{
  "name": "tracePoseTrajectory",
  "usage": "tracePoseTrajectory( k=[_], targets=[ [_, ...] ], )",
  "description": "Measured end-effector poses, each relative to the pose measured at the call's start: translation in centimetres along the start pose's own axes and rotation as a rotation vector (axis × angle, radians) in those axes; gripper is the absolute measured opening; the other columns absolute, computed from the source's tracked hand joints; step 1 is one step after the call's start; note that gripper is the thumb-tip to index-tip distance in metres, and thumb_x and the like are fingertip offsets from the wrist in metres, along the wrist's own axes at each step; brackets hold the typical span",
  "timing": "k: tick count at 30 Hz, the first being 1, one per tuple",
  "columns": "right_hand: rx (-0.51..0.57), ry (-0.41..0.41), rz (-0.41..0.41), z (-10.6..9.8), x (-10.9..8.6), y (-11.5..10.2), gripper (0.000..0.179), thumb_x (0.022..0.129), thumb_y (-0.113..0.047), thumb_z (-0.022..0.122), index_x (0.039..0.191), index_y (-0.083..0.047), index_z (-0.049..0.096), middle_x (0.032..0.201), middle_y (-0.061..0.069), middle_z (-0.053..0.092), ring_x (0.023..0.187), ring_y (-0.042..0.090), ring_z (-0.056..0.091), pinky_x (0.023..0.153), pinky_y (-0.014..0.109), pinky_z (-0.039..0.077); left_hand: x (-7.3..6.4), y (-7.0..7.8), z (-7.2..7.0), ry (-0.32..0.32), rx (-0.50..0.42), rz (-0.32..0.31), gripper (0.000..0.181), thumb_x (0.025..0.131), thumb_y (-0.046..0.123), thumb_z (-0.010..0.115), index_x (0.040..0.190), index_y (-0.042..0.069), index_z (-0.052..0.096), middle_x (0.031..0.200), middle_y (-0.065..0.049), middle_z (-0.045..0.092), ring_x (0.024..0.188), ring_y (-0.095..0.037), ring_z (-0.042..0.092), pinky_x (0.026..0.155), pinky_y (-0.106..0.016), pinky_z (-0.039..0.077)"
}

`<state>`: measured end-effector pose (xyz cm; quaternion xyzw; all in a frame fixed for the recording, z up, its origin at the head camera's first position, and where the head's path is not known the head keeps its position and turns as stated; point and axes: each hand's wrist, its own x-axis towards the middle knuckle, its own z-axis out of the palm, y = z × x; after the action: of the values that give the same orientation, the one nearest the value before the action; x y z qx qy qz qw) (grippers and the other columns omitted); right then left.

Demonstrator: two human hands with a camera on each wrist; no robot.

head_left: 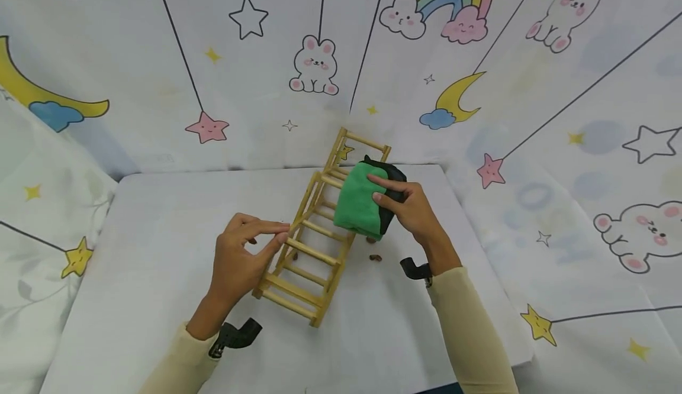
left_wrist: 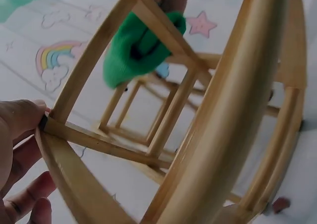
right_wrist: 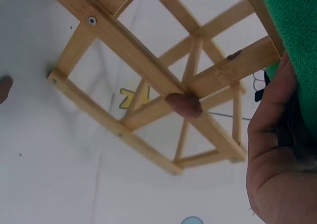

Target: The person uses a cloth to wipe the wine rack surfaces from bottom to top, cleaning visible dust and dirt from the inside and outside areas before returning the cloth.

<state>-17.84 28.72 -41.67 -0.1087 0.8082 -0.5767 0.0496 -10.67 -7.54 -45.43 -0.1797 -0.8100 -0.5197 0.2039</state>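
A light wooden folding rack (head_left: 311, 258) with round rungs stands tilted at the middle of the white table. My left hand (head_left: 242, 255) pinches its left side rail between thumb and fingertips; in the left wrist view the thumb (left_wrist: 22, 116) meets a corner of the frame. Over the rack's upper right part, my right hand (head_left: 412, 207) grips a folded green and black cloth (head_left: 359, 202). The cloth (right_wrist: 297, 30) looks fluffy in the right wrist view, and it covers part of the rungs. Whether it presses on the wood I cannot tell.
Small brown pieces (head_left: 375, 258) lie on the white table (head_left: 176, 216) beside and under the rack. Behind the table hangs a white cloth backdrop (head_left: 266, 92) printed with rabbits, stars and a rainbow. A black wrist camera (head_left: 240, 333) sits by the left sleeve.
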Motion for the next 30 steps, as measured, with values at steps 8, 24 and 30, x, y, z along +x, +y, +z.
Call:
tracePoseTrajectory(
  k=[8,24,30],
  targets=[
    [0.006,-0.055,-0.003,1.4,-0.3,-0.7,0.044,0.101,-0.025,0.077,0.144,-0.026,0.069,0.16,0.001,0.056,0.151,0.023,0.049,0.119,0.043,0.047,3.0,-3.0,-1.8,0.088,0.091,-0.042,0.02,0.096,0.016,0.081,0.116,0.02,0.085,0.101,-0.003,0.082,0.09,-0.009,0.053,0.074,-0.029,0.043],
    [0.078,0.456,-0.049,-1.5,0.5,-2.2,0.045,0.099,-0.023,0.079,0.143,-0.025,0.069,0.162,0.006,0.051,0.146,0.024,0.053,0.112,0.031,0.052,-0.1,0.8,-1.6,0.147,0.217,0.124,0.032,0.081,0.02,0.094,0.11,0.01,0.085,0.115,-0.009,0.081,0.108,-0.035,0.058,0.09,-0.044,0.041],
    [0.035,0.43,0.072,-2.4,1.4,-0.3,0.044,0.1,-0.023,0.077,0.143,-0.026,0.069,0.168,0.004,0.044,0.152,0.024,0.046,0.123,0.047,0.043,-1.3,1.6,-0.2,0.101,0.223,0.127,0.026,0.076,0.02,0.097,0.099,0.013,0.087,0.091,-0.001,0.07,0.091,-0.021,0.056,0.076,-0.027,0.036]
  ],
)
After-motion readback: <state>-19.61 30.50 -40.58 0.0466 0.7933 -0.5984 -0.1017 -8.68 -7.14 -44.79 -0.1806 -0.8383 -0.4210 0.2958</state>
